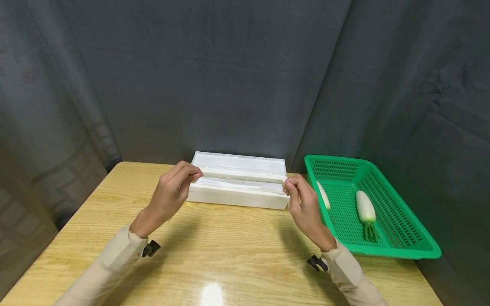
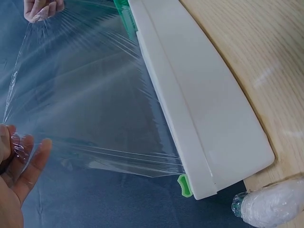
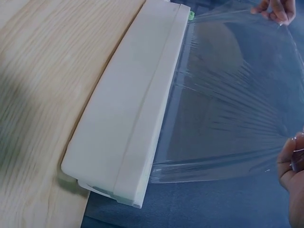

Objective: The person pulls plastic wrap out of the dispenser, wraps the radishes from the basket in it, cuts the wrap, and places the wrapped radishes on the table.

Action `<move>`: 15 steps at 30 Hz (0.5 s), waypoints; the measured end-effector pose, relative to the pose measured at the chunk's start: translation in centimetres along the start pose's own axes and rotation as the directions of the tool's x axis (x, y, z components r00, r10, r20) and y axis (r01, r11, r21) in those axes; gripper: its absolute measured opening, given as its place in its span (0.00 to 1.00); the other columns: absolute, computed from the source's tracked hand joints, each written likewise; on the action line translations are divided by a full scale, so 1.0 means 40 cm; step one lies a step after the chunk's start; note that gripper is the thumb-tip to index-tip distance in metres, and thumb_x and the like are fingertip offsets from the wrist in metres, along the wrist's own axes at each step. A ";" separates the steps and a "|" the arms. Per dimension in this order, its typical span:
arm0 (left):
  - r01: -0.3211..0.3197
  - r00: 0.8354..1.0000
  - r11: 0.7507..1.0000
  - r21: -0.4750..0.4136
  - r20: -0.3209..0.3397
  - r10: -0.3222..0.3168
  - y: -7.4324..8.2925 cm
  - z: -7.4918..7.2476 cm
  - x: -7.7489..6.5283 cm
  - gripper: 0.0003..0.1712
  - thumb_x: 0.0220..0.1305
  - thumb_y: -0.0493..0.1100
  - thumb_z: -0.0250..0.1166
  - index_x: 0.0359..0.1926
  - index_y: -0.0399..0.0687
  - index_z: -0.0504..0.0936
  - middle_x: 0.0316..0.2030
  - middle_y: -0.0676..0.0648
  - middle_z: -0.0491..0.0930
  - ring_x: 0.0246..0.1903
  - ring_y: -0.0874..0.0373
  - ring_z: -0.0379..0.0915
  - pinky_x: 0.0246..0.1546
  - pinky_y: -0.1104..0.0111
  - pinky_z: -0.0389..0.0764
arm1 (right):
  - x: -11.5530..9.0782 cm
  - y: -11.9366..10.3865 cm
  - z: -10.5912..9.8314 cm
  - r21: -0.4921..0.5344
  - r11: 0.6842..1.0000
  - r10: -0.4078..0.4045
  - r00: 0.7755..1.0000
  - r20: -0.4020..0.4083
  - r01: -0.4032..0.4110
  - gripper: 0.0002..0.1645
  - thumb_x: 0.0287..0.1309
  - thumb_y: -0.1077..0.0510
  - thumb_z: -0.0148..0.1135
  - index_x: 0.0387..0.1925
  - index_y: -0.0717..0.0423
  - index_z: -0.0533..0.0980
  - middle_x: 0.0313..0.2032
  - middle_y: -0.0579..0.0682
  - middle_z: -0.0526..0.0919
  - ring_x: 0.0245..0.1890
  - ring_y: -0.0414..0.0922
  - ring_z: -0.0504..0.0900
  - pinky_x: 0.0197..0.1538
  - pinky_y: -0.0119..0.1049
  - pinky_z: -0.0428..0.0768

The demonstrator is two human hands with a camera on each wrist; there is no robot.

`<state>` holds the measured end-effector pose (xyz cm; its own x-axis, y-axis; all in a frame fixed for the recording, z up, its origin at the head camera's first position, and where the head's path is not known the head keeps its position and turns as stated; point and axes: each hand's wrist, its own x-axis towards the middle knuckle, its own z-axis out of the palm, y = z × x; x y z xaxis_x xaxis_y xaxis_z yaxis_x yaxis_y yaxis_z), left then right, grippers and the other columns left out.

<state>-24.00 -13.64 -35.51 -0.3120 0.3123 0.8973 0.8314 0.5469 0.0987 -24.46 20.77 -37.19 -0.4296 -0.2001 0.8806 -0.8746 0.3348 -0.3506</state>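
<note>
In the head view my left hand (image 1: 172,187) pinches one end of a clear sheet of cling film (image 1: 239,182). My right hand (image 1: 304,204) pinches the other end. The film spans a long white cling film dispenser (image 1: 237,197), whose white lid (image 1: 239,161) stands up behind. Both wrist views show the cling film (image 2: 104,95) stretched from the long edge of the dispenser (image 3: 118,104), creased towards the fingers. A small green piece (image 2: 185,185) sits at one end of that edge.
On the right stands a green plastic basket (image 1: 409,208) holding a white radish (image 1: 365,206) with green stalks and another white radish (image 1: 323,195). A plastic-wrapped white object (image 2: 270,204) lies beside the dispenser in the left wrist view. The wooden table (image 1: 229,250) meets dark curtains (image 1: 214,85).
</note>
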 end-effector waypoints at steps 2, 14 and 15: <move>0.001 1.000 1.000 -0.008 0.001 -0.001 0.002 -0.002 -0.001 0.13 0.55 0.19 0.72 0.39 0.33 0.83 0.35 0.43 0.82 0.34 0.55 0.82 0.36 0.71 0.82 | 0.001 -0.002 -0.003 0.003 1.000 -0.006 1.000 -0.003 0.006 0.09 0.65 0.81 0.55 0.36 0.70 0.75 0.31 0.57 0.77 0.34 0.44 0.76 0.40 0.25 0.74; 0.032 0.996 0.998 -0.046 -0.079 -0.036 0.012 0.000 0.017 0.15 0.78 0.40 0.59 0.37 0.31 0.82 0.34 0.41 0.81 0.31 0.51 0.81 0.44 0.80 0.79 | 0.014 -0.003 -0.009 -0.069 0.990 -0.123 0.992 -0.023 0.121 0.16 0.78 0.60 0.51 0.36 0.69 0.76 0.33 0.58 0.79 0.35 0.48 0.79 0.43 0.29 0.76; 0.030 0.996 0.999 -0.045 -0.085 -0.033 0.012 0.000 0.020 0.16 0.78 0.40 0.59 0.37 0.31 0.82 0.33 0.41 0.81 0.31 0.51 0.81 0.45 0.80 0.79 | 0.015 -0.003 -0.009 -0.074 0.989 -0.130 0.991 -0.027 0.127 0.17 0.79 0.59 0.51 0.36 0.69 0.76 0.33 0.58 0.79 0.34 0.49 0.79 0.43 0.30 0.76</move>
<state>-23.84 -13.11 -34.76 -0.2995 0.2270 0.9267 0.8415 0.5206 0.1445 -24.53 20.93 -36.51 -0.3062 -0.2168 0.9269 -0.9032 0.3737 -0.2110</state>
